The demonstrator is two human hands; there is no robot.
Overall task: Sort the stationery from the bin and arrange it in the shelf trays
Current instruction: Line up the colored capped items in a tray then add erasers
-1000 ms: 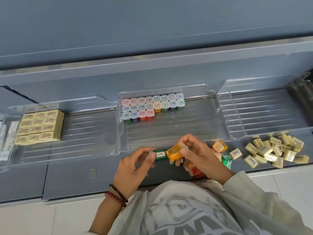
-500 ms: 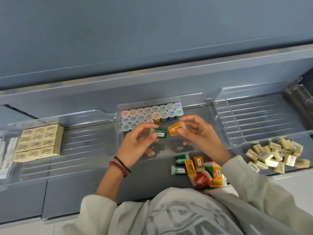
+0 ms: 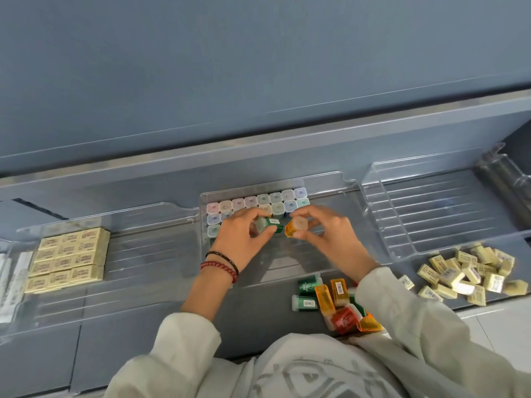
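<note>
1. A grey shelf [image 3: 129,320] spans the view and carries three clear ribbed trays side by side.
2. The left tray [image 3: 149,248] holds a neat block of stacked yellow erasers [image 3: 67,255] at its left side. The dark print on their wrappers is too small to read.
3. The right tray [image 3: 431,214] sits at the far right, its near edge just beside the loose erasers [image 3: 465,275]. These lie in a heap on the shelf, and their white barcode stickers are illegible.
4. The middle tray [image 3: 330,182] has rows of capped cases [image 3: 258,203] standing upright in its far left corner, with pastel lids facing up.
5. A pile of loose cases [image 3: 336,303] in green, orange and red lies on the shelf, just near of the middle tray. Some show white barcode labels and one green case has a white logo, none of it readable.
6. The left hand [image 3: 244,239] is over the middle tray and pinches a green case [image 3: 271,224] with a small white sticker.
7. The right hand [image 3: 330,237] pinches an orange case [image 3: 294,228] just beside the green one, its pale cap facing up.
8. Black and red bracelets [image 3: 222,264] circle the left wrist.
</note>
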